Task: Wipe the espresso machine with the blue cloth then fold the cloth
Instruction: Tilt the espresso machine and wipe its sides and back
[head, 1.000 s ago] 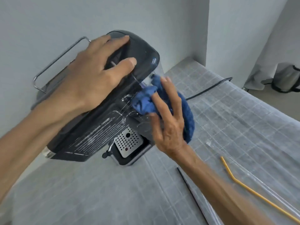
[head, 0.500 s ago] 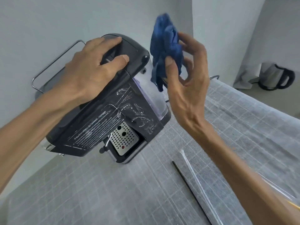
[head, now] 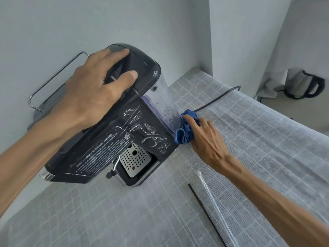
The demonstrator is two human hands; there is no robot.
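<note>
Head view. The left hand (head: 96, 90) lay flat, fingers spread and straight, on the dark lid at the top of the espresso machine (head: 114, 139), steadying it against the wall. The right hand (head: 204, 138) grasped the bunched blue cloth (head: 185, 131) and pressed it to the lower right edge of the machine, where the clear water tank (head: 163, 104) meets the table (head: 124, 211). Half a second earlier this hand had held the cloth raised in the air beside the tank's top; it had since dropped to the base, which suggests a new downward stroke along the tank side had just been made or was ending. Wiping therefore appeared to be still in progress, and the folding step had not begun: the cloth remained crumpled. A black power cord (head: 219, 97) ran away behind the cloth, touching or just beside it; which could not be told. A thin dark rod (head: 204, 211) and a clear tube (head: 213, 205) lay on the near table, and a kettle (head: 302, 84) stood far right.
</note>
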